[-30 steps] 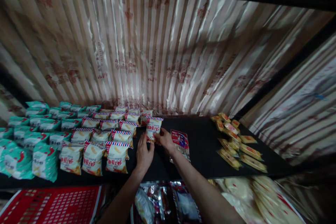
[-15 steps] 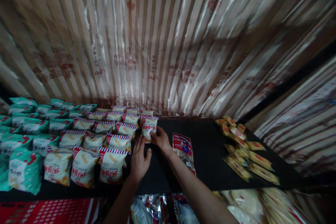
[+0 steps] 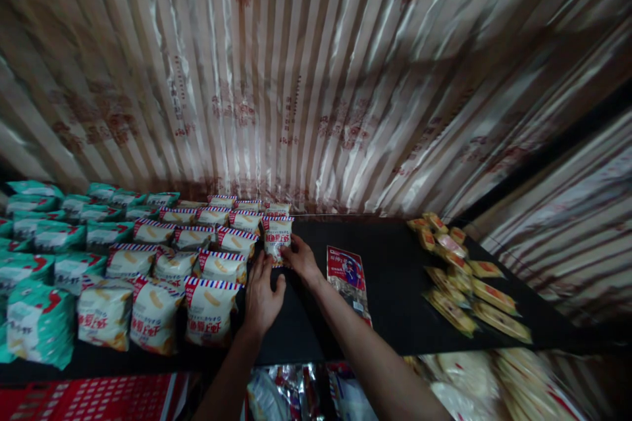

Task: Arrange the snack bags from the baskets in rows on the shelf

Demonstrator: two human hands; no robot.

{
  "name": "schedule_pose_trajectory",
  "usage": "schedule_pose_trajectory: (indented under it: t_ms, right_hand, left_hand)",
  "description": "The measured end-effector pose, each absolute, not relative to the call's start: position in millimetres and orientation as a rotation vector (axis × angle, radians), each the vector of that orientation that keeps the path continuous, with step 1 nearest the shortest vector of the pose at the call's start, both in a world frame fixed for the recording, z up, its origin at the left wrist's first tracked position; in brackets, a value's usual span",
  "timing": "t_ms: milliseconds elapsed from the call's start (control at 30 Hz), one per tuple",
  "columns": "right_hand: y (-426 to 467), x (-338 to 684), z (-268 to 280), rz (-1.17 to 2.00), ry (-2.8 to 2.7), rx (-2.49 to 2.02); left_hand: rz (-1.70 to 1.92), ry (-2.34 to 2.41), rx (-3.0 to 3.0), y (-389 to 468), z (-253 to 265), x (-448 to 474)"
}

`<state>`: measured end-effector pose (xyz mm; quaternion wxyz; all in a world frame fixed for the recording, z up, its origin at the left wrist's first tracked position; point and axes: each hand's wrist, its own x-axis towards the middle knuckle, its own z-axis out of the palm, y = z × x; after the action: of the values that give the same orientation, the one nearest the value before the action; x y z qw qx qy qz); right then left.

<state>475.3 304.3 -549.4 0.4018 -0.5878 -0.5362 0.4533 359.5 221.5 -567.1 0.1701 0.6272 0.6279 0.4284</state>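
Note:
An upright cream snack bag (image 3: 277, 235) with a striped top edge and red lettering stands at the right end of the rows on the black shelf (image 3: 395, 289). My right hand (image 3: 302, 262) grips its right side, thumb on the front and fingers behind. At the bag's lower left, my left hand (image 3: 264, 293) has its fingers stretched out and its thumb apart, the fingertips close to or touching the bag. Left of my hands, matching snack bags (image 3: 211, 312) stand in several rows. To the right of my right wrist lies a flat red-and-dark packet (image 3: 347, 276).
Teal snack bags (image 3: 42, 322) fill the shelf's left end. Yellow wrapped packs (image 3: 451, 276) lie loosely at right. Below the front edge are a red basket (image 3: 93, 398) and pale packaged goods (image 3: 469, 378). A striped, shiny curtain (image 3: 316, 92) hangs behind.
The snack bag and my right hand have shifted slightly left, against the bag behind. My left hand stays beside it. The camera view has turned a little.

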Motion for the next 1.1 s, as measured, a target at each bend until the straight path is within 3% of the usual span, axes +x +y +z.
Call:
schedule_pose_trajectory:
  t_ms: [433, 567, 733, 933, 1100]
  right_hand:
    - [281, 474, -539, 0.932, -1.396, -1.635]
    - [239, 485, -523, 0.856, -1.314, -1.508]
    - [151, 499, -513, 1.013, -1.218, -1.284]
    - [64, 513, -578, 1.224, -1.313, -1.64]
    - [74, 512, -622, 0.887, -1.577, -1.957]
  left_hand:
    - [1.188, 1.817, 1.869, 216, -567, 359]
    - [1.291, 1.764, 1.912, 198, -563, 360]
    - [1.464, 1.552, 1.892, 164, -545, 370]
    - [1.407, 1.431, 1.402, 91, -542, 386]
    - [1.047, 1.501, 0.76, 40, -579, 401]
